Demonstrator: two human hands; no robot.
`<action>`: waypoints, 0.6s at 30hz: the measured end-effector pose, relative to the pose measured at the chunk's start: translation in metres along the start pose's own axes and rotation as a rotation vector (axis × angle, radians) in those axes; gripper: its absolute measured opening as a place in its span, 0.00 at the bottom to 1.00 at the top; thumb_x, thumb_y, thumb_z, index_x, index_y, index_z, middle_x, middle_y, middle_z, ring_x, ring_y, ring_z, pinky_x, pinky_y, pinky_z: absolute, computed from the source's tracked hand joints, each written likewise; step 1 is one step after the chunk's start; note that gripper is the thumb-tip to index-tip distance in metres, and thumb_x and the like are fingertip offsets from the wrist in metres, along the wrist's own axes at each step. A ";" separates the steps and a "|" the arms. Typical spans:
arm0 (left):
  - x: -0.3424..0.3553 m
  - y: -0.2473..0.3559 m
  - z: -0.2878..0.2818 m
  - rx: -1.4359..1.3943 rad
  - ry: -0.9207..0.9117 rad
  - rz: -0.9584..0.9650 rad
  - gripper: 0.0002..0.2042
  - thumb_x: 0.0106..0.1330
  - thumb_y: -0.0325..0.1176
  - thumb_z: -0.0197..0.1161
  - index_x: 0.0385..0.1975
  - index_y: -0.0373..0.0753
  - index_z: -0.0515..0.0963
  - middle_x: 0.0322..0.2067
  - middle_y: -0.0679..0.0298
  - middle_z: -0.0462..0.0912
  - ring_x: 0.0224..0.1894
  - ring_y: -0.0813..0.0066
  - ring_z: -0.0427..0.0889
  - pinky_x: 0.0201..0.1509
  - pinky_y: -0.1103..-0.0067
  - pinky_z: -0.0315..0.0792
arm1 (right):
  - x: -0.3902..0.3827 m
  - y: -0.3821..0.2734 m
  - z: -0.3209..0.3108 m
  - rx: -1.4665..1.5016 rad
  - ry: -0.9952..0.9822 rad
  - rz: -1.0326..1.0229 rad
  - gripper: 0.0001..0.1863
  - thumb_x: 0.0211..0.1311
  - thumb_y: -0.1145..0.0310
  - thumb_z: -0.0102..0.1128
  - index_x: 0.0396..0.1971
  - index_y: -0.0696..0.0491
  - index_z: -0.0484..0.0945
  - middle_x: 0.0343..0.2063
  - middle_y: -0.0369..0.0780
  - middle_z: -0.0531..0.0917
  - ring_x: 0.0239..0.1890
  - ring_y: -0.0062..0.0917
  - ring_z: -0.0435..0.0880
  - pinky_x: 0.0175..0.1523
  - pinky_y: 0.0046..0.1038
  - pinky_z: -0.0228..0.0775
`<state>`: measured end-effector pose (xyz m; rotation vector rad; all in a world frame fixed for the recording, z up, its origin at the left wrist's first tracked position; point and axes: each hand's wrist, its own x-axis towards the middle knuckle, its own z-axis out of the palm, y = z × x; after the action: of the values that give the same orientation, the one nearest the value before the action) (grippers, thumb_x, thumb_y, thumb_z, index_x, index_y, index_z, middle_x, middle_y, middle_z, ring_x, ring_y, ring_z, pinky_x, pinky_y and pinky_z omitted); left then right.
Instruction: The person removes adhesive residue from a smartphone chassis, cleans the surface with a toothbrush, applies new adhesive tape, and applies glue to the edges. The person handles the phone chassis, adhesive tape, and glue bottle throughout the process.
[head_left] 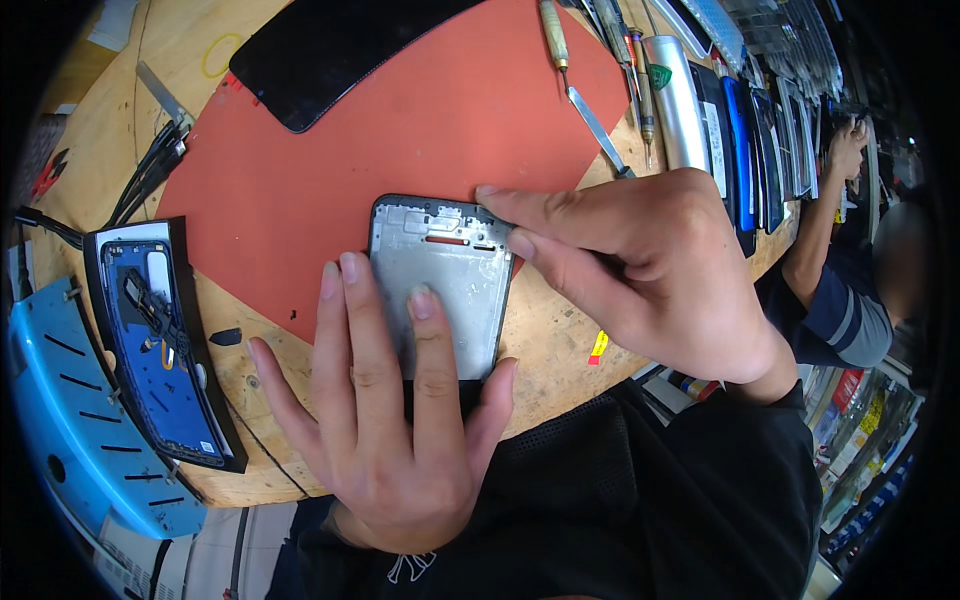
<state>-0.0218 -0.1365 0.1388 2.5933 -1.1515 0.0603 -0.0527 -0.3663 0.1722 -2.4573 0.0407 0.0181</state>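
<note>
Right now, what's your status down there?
Left grip spread over silver rectangular metal phone frame. Right grip at its far right corner. Glossy black flat panel apart, beyond; nothing visibly blocking.

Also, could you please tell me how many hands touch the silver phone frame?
2: the left hand lies across the lower part of the phone frame, and the right hand pinches its upper right corner.

I can read no words. At upper right, a silver tube (682, 120) has a green sign (660, 76); right of centre, a yellow-red label (598, 348) lies on the table (548, 375).
</note>
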 end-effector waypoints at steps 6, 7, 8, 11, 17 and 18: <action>0.000 -0.001 0.001 0.005 0.005 0.001 0.31 0.72 0.59 0.68 0.61 0.38 0.85 0.66 0.44 0.84 0.67 0.47 0.84 0.78 0.40 0.60 | 0.002 -0.004 -0.001 0.007 -0.014 0.037 0.15 0.68 0.77 0.72 0.53 0.61 0.91 0.30 0.47 0.92 0.26 0.28 0.92 0.33 0.25 0.79; 0.000 -0.001 0.001 0.004 0.008 0.002 0.31 0.72 0.59 0.68 0.61 0.38 0.85 0.66 0.45 0.84 0.67 0.47 0.84 0.78 0.40 0.60 | 0.003 -0.003 0.000 0.013 -0.003 -0.003 0.14 0.68 0.77 0.72 0.53 0.61 0.91 0.29 0.47 0.92 0.25 0.27 0.91 0.32 0.24 0.78; 0.001 -0.001 0.002 0.002 0.012 0.004 0.31 0.72 0.59 0.68 0.61 0.38 0.85 0.66 0.45 0.84 0.67 0.47 0.84 0.78 0.40 0.60 | 0.004 -0.002 0.001 0.016 0.009 -0.044 0.14 0.68 0.77 0.72 0.53 0.61 0.91 0.29 0.47 0.92 0.24 0.27 0.90 0.32 0.24 0.78; 0.000 -0.002 0.002 0.001 0.007 0.008 0.30 0.72 0.59 0.68 0.61 0.39 0.85 0.66 0.45 0.84 0.67 0.48 0.84 0.79 0.40 0.59 | 0.005 -0.003 0.002 0.019 0.005 0.000 0.14 0.68 0.77 0.72 0.52 0.61 0.91 0.29 0.47 0.92 0.22 0.27 0.88 0.30 0.25 0.77; 0.001 0.000 0.002 0.006 0.012 0.001 0.30 0.72 0.59 0.68 0.60 0.39 0.86 0.65 0.47 0.84 0.67 0.50 0.85 0.79 0.40 0.59 | 0.007 -0.006 0.002 -0.065 -0.048 -0.015 0.14 0.67 0.77 0.73 0.51 0.60 0.91 0.30 0.49 0.92 0.23 0.27 0.90 0.30 0.26 0.78; 0.001 0.000 0.002 0.003 0.018 0.014 0.30 0.72 0.59 0.68 0.60 0.39 0.86 0.65 0.47 0.85 0.67 0.50 0.85 0.79 0.40 0.58 | 0.008 -0.006 0.003 -0.072 0.000 -0.057 0.14 0.67 0.77 0.73 0.51 0.60 0.91 0.30 0.50 0.92 0.23 0.27 0.90 0.30 0.26 0.78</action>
<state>-0.0212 -0.1373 0.1367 2.5818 -1.1645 0.0882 -0.0448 -0.3599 0.1732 -2.5297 -0.0304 -0.0050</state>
